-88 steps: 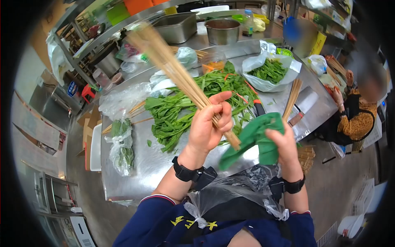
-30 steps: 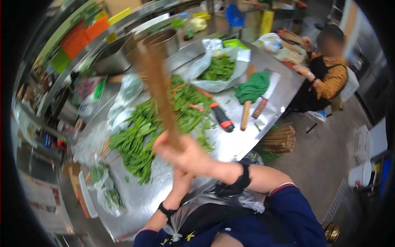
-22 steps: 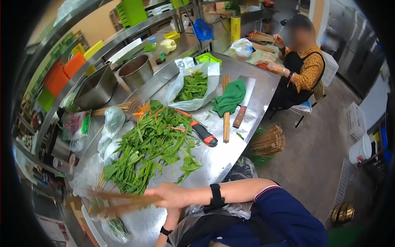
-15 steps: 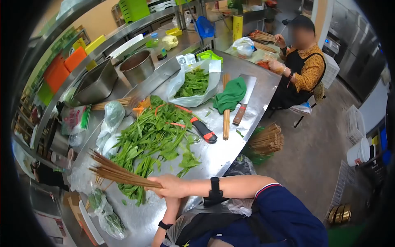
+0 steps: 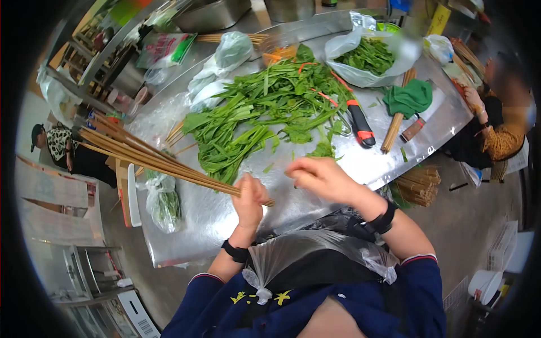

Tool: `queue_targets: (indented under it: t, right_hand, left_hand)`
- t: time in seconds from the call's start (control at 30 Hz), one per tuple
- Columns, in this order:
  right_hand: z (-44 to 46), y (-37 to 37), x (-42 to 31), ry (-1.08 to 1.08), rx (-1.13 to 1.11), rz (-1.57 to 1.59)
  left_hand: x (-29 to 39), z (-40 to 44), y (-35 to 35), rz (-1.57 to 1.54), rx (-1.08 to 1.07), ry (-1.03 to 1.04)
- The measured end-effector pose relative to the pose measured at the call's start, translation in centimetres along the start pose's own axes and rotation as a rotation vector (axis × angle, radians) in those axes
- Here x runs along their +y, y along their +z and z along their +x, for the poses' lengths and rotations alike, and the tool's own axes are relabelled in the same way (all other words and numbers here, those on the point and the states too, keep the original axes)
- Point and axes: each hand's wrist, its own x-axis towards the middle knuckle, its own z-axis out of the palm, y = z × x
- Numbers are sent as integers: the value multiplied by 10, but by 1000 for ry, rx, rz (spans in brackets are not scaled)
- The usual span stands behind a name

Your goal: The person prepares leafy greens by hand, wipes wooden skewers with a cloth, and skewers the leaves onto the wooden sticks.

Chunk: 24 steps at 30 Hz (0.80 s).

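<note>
My left hand (image 5: 249, 204) is closed around the lower ends of a bundle of bamboo skewers (image 5: 169, 163), which fan out up and to the left over the table. Just to its right, my right hand (image 5: 320, 178) hovers over the metal tabletop, fingers bent and apart, with nothing visible in them. Loose leafy greens (image 5: 253, 112) spread across the table beyond both hands. A black and red tool handle (image 5: 360, 124) lies at the right of the greens. Further right, a green cloth (image 5: 408, 98) rests over another bundle of skewers (image 5: 393, 132).
A plastic bag of cut greens (image 5: 369, 56) stands at the back. Bagged greens (image 5: 163, 197) lie at the table's left edge. More skewers (image 5: 420, 186) stand below the right edge. One person (image 5: 504, 135) sits at the right; another (image 5: 65, 146) is at the far left.
The skewers, gripped by my right hand before, are now in my left hand. My right hand has come away to the right. The view has turned left and down.
</note>
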Motion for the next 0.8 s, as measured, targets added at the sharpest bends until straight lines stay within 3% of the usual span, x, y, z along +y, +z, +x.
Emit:
queue_targets:
  t: [0.03,0.1,0.13,0.2,0.23,0.3,0.4,0.43,0.5,0.57,0.63,0.8]
  right_hand:
    - [1,-14,20,261,-144,-6]
    - [1,-25,71,212,-191,-446]
    - [5,-30,86,203,-198,-452]
    - [14,-41,102,-74,310,-229]
    - [15,-50,86,-49,427,-296]
    - [16,-61,84,60,441,109]
    - [2,-72,63,115,453,146]
    - [2,-74,78,44,494,156]
    - [-4,-75,66,109,478,116]
    - [-4,-74,54,131,463,169]
    - [2,-75,55,93,445,142]
    - [38,-107,50,29,382,45]
  left_hand:
    - [3,2,-3,1,12,8]
    - [11,6,-8,69,32,4]
    - [8,7,-8,79,16,9]
    - [3,10,3,82,5,-12]
    - [0,12,10,86,-13,-40]
    - [-6,19,22,61,-27,-41]
    - [-16,34,45,99,-78,13]
    - [-19,39,48,86,-90,28]
    - [-35,51,45,339,-53,127]
    - [-60,61,25,391,12,139]
    - [-54,69,28,307,84,-5]
    - [-51,71,24,274,127,-48]
